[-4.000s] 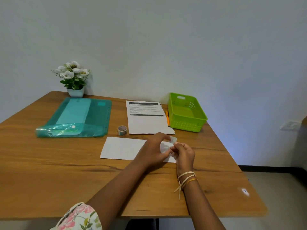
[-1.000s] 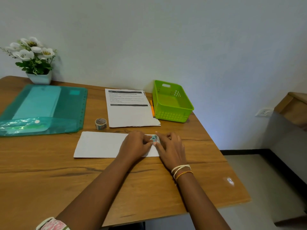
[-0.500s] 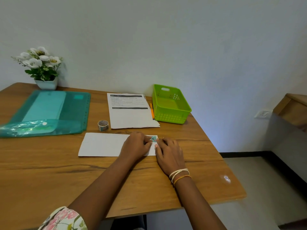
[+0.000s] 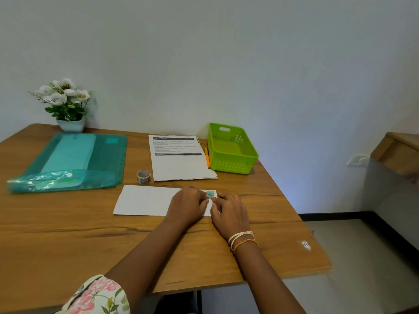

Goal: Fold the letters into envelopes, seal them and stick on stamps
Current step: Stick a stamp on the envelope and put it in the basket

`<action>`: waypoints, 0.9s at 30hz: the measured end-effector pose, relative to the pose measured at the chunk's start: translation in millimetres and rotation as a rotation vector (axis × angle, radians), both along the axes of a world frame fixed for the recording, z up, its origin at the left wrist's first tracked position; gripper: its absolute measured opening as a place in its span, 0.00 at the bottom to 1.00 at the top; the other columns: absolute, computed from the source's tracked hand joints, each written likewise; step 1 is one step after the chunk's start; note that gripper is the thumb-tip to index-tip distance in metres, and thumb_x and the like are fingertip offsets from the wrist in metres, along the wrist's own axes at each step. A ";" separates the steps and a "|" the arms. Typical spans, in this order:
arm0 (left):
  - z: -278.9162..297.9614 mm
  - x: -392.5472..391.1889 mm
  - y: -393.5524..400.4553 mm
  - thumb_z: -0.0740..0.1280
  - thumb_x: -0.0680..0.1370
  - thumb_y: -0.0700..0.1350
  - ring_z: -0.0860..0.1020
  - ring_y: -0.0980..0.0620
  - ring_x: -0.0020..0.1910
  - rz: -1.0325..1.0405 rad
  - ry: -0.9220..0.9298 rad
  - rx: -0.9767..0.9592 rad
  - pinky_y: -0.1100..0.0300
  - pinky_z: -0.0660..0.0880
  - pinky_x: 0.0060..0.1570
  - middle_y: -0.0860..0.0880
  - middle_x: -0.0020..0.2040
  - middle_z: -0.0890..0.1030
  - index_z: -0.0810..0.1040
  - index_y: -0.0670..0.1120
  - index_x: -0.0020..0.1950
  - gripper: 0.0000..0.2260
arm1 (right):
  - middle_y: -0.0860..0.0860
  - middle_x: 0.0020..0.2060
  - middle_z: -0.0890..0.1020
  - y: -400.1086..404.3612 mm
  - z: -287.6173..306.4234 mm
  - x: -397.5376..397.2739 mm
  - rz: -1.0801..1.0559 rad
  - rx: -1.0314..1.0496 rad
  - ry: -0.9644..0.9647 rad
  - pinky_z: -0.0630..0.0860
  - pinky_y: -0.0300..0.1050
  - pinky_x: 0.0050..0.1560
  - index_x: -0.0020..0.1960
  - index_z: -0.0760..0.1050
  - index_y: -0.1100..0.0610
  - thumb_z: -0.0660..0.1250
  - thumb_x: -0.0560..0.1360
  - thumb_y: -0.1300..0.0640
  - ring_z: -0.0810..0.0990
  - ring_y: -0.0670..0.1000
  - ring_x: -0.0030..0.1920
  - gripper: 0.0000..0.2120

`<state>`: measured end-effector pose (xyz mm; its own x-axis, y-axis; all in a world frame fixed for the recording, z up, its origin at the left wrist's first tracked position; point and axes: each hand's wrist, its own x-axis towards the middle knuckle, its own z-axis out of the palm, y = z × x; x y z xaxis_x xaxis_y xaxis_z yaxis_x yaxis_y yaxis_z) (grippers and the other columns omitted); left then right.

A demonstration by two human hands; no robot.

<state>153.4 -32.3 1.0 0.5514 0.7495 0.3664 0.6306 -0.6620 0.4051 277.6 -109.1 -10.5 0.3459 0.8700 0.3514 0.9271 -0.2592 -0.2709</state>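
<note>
Stamp (image 4: 210,194) lies between both hands' fingertips (image 4: 205,201).

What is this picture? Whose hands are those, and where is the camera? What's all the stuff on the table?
There is no machine here, just a person. The camera sits on their head and looks down, so you see their own two arms.

The left hand and right hand rest on a white envelope lying flat on the wooden table. Their fingertips meet beside a small blue stamp on the envelope's far right corner. Neither hand lifts anything.

Behind the envelope are a small roll of stickers, a printed letter, an orange pen and a green basket. On the left lie a teal plastic folder and a pot of white flowers.
</note>
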 end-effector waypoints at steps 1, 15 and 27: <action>0.0 0.1 -0.9 0.63 0.78 0.52 0.76 0.54 0.53 -0.004 0.011 -0.003 0.62 0.75 0.45 0.49 0.54 0.83 0.82 0.51 0.58 0.13 | 0.50 0.59 0.80 0.1 0.1 0.3 -0.002 -0.004 -0.001 0.73 0.48 0.56 0.61 0.79 0.49 0.59 0.77 0.50 0.74 0.52 0.59 0.17; 39.5 -30.6 1.8 0.76 0.61 0.66 0.76 0.49 0.55 0.289 0.420 -0.380 0.58 0.74 0.48 0.49 0.55 0.78 0.72 0.47 0.60 0.35 | 0.45 0.61 0.73 3.0 9.5 5.0 -0.040 -0.108 0.133 0.73 0.49 0.57 0.64 0.73 0.35 0.57 0.80 0.53 0.69 0.51 0.60 0.18; 71.7 -35.2 6.7 0.75 0.71 0.51 0.76 0.42 0.60 0.380 -0.016 -0.978 0.51 0.75 0.59 0.40 0.64 0.76 0.67 0.37 0.67 0.32 | 0.55 0.70 0.70 -7.2 32.0 -14.4 -0.096 0.114 0.738 0.69 0.50 0.68 0.72 0.66 0.53 0.63 0.77 0.58 0.70 0.55 0.68 0.24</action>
<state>118.1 -25.6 72.7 0.2180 0.8454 -0.4876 0.7182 0.1993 0.6667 263.2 -116.3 21.5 0.5990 0.7963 0.0849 0.4690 -0.2629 -0.8431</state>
